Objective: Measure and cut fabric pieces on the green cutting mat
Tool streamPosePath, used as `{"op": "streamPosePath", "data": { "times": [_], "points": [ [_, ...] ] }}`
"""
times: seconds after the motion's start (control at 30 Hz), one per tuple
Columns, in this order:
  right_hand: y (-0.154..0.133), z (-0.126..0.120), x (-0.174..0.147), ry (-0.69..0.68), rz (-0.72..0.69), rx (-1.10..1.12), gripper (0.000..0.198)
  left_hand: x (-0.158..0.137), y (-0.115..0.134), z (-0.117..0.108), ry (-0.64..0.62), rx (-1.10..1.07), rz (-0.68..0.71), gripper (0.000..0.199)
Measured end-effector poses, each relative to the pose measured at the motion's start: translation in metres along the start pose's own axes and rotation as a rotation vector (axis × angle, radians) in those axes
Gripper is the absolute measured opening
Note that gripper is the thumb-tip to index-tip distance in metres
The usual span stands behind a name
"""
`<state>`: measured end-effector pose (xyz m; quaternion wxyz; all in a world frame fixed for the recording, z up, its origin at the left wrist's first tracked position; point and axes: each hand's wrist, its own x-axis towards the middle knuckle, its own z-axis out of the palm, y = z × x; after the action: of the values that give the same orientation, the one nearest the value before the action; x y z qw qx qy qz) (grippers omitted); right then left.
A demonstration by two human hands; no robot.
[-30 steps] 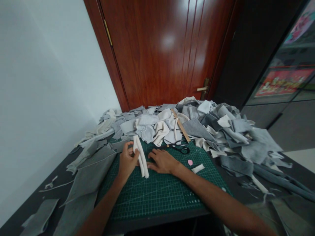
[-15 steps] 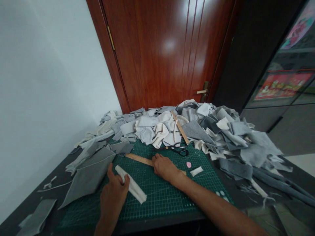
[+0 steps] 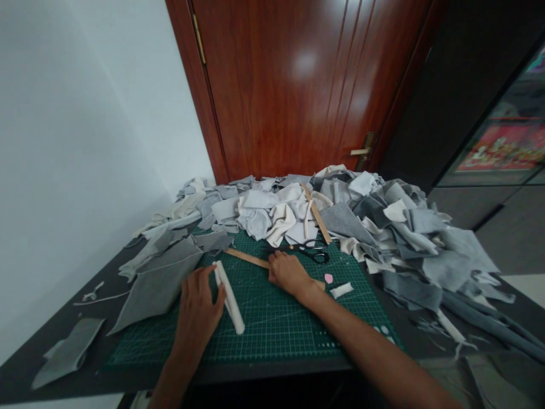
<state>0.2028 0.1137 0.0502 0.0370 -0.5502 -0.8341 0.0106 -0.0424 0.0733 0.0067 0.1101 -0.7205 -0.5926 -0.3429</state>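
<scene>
The strip is off-white, the gridded mat green.

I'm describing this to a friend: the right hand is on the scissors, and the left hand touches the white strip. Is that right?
Not quite: the head view shows the right hand on a ruler, not the scissors; the left hand does touch the white strip.

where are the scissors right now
In the head view, the black-handled scissors lie slightly right of centre on the green cutting mat, just beyond the right hand and in front of the fabric pile.
</scene>
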Motion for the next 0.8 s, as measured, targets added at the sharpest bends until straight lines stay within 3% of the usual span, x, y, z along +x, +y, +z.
{"op": "streamPosePath", "data": {
  "times": [0.07, 0.13, 0.3, 0.53, 0.7, 0.8],
  "points": [
    [0.001, 0.002, 0.002, 0.002, -0.004, -0.002, 0.029, -0.004, -0.010, -0.006, -0.082, -0.032, 0.193, 0.026],
    [0.004, 0.003, 0.003, 0.004, -0.012, 0.004, 0.028, -0.006, -0.022, -0.010, -0.189, -0.089, 0.349, 0.026],
    [0.012, -0.001, -0.002, 0.022, 0.012, 0.017, 0.027, -0.008, -0.034, -0.013, -0.290, -0.133, 0.494, 0.030],
    [0.016, -0.009, -0.005, 0.066, -0.018, 0.091, 0.035, 0.006, 0.012, 0.003, -0.424, -0.127, 0.514, 0.043],
    [0.020, -0.006, -0.004, 0.126, -0.123, 0.223, 0.042, 0.025, 0.052, 0.037, -0.403, -0.139, 0.520, 0.041],
    [0.021, -0.002, -0.004, 0.131, -0.098, 0.229, 0.043, 0.034, 0.065, 0.053, -0.366, -0.120, 0.506, 0.033]
  ]
}}
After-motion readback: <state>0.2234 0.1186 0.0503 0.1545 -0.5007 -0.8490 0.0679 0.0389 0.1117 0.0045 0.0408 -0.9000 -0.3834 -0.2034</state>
